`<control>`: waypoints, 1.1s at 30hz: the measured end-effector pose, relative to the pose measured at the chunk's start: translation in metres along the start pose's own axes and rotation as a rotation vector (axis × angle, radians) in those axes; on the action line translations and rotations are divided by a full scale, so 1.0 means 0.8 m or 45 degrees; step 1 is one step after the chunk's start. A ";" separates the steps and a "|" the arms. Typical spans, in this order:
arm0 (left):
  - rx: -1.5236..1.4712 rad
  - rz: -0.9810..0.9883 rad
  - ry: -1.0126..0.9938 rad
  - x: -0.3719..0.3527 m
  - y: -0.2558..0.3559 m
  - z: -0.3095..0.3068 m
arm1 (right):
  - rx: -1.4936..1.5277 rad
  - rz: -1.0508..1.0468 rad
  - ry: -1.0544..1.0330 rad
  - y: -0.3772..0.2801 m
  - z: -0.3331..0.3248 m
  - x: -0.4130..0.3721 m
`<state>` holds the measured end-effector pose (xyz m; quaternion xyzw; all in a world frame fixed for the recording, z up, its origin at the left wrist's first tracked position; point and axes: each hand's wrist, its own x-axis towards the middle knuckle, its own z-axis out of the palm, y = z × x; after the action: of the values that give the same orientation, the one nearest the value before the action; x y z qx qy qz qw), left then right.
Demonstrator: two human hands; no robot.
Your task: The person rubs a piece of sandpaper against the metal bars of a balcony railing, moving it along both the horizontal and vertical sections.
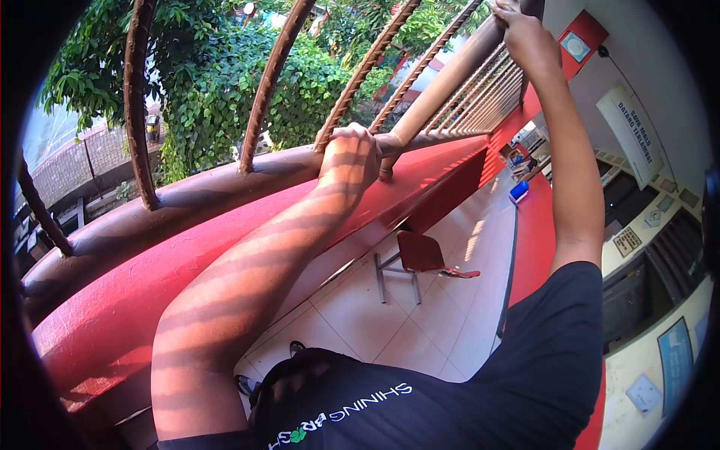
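Note:
My left hand [350, 159] is closed over the thick brown horizontal rail [274, 169], just beside the foot of a twisted metal bar [345, 96]. Striped shadows fall across that hand and forearm. Higher up and to the right, my right hand [531, 45] is wrapped around the upper part of a round brown post [450, 75]. Its fingertips lie partly behind the post, close to the top edge of the view. Several more twisted bars rise from the rail on the left.
A red ledge [225, 229] runs below the rail. On the white tiled floor [360, 330] stands a chair with a reddish-brown seat [420, 251]. A blue object [519, 192] sits farther along the red wall. Leafy plants [225, 90] grow outside, and a banner [630, 135] hangs right.

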<state>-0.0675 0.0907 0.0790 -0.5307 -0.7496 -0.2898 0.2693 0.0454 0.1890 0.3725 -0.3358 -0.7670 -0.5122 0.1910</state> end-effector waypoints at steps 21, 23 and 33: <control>0.087 0.083 -0.010 0.002 -0.003 0.008 | 0.217 -0.039 -0.387 -0.127 0.073 -0.101; 0.179 0.090 0.085 -0.001 -0.001 0.010 | 0.314 -0.459 -0.354 -0.146 0.101 -0.131; 0.126 0.084 -0.006 0.002 -0.001 0.005 | 0.126 0.020 -0.328 -0.155 0.089 -0.105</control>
<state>-0.0693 0.0940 0.0773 -0.5417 -0.7457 -0.2423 0.3030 0.0200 0.1963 0.2091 -0.3949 -0.8068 -0.4251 0.1114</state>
